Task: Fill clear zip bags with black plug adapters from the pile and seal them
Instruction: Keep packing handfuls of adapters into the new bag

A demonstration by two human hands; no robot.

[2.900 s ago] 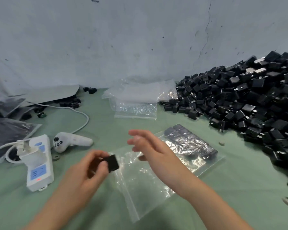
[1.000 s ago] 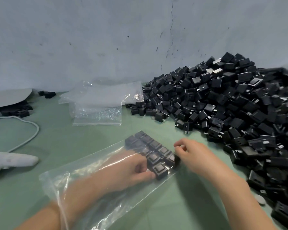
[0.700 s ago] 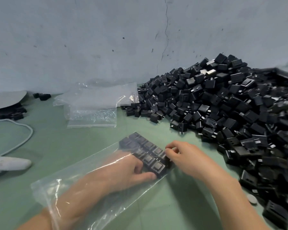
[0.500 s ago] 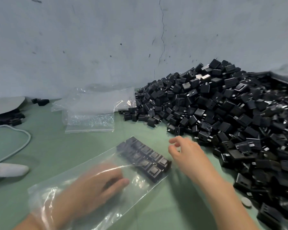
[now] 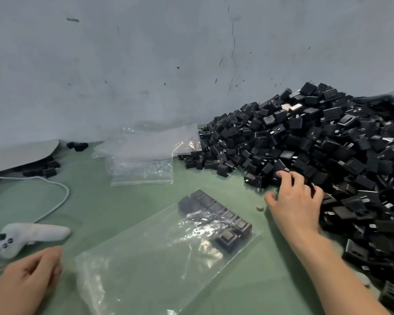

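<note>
A clear zip bag point(image 5: 159, 253) lies flat on the green table, its open mouth toward me. Several black plug adapters point(image 5: 216, 214) sit in rows at its far closed end. A big pile of black plug adapters point(image 5: 328, 151) fills the right side. My right hand point(image 5: 293, 201) reaches onto the pile's near edge, fingers spread over the adapters; whether it grips one is hidden. My left hand point(image 5: 30, 276) rests outside the bag at the lower left, fingers loosely curled, holding nothing.
A stack of empty clear zip bags point(image 5: 146, 160) lies by the wall. A white controller point(image 5: 30, 235) and its white cable point(image 5: 50, 189) are at the left. A grey sheet point(image 5: 18, 153) covers a few loose adapters point(image 5: 77, 146). A small round disc point(image 5: 259, 208) lies near my right hand.
My left hand has pulled out of the bag and moved to the lower left. My right hand left the bag's end and reached right onto the pile.
</note>
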